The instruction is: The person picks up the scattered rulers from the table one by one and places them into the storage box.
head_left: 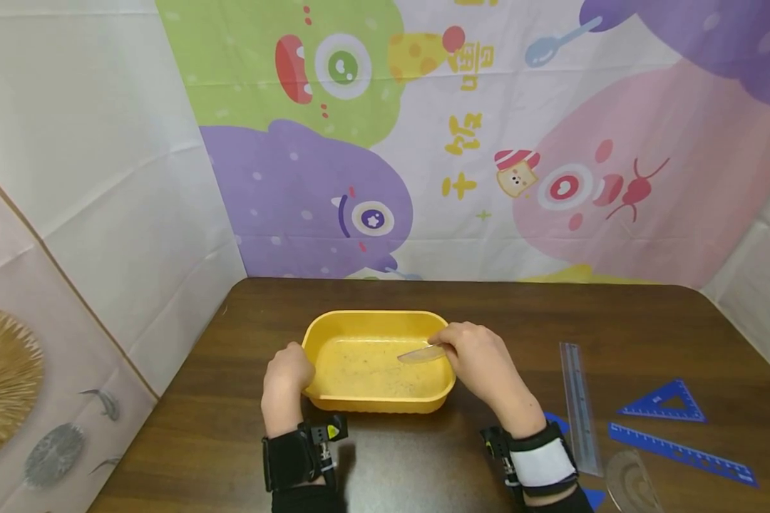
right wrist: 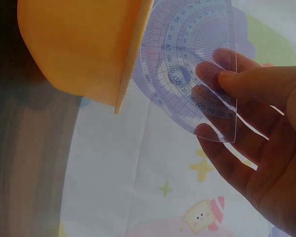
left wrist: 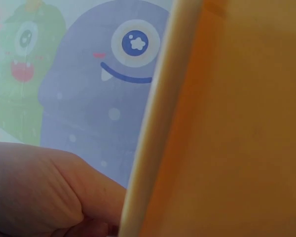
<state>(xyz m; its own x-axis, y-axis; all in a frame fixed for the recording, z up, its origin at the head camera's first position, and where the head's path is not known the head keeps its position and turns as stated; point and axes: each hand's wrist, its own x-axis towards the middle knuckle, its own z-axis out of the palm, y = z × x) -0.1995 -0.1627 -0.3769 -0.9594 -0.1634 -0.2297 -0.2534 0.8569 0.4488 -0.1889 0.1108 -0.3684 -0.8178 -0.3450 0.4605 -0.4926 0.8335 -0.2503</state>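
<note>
A yellow plastic basin (head_left: 375,406) stands on the brown table, with no objects seen inside it apart from small specks on its floor. At its left end my left hand (head_left: 289,374) grips the rim; the fingertips are hidden, and in the left wrist view the thumb side lies against the basin's edge. My right hand (head_left: 484,360) pinches a clear protractor (right wrist: 160,64) between thumb and fingers by its straight side. The protractor is held over the basin's right part, its curved edge pointing toward the basin wall (right wrist: 79,49).
Right of the basin lie a clear ruler (head_left: 580,410), a blue set square (head_left: 644,407), a blue ruler (head_left: 680,453) and another clear protractor (head_left: 632,484). A blue piece (head_left: 594,497) is partly hidden by the right forearm. A cartoon-printed cloth (head_left: 436,235) hangs behind the table.
</note>
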